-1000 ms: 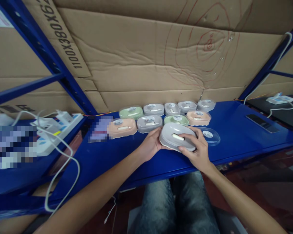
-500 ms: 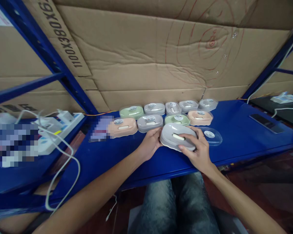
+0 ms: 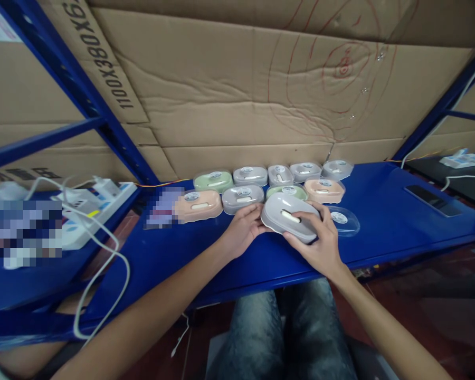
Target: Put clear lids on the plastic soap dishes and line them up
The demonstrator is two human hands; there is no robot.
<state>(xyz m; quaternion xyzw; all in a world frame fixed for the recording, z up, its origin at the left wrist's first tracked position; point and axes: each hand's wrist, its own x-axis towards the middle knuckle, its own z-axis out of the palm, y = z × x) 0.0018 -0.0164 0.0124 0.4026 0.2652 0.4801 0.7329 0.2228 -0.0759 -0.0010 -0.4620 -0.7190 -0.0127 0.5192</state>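
Both hands hold a grey oval soap box point(image 3: 288, 217) just above the blue shelf point(image 3: 190, 253). My left hand point(image 3: 243, 227) grips its left end and my right hand point(image 3: 319, 240) wraps its right side and underside. The box is tilted, with a cream slot showing on top. A clear lid point(image 3: 342, 220) lies on the shelf just right of my right hand. Behind the held box stand two rows of lidded boxes: a peach box point(image 3: 198, 204), a grey box point(image 3: 243, 197), a green box point(image 3: 212, 181) and several more.
A cardboard sheet point(image 3: 237, 89) closes off the back of the shelf. A white power strip point(image 3: 87, 206) with cables lies on the left. A black flat device point(image 3: 432, 199) lies on the shelf at the right. Blue shelf posts slant up on both sides. My knees are below the shelf edge.
The grey box has been lifted slightly and turned, its right end now lower; my right hand has slid further under it. The view has shifted a little.
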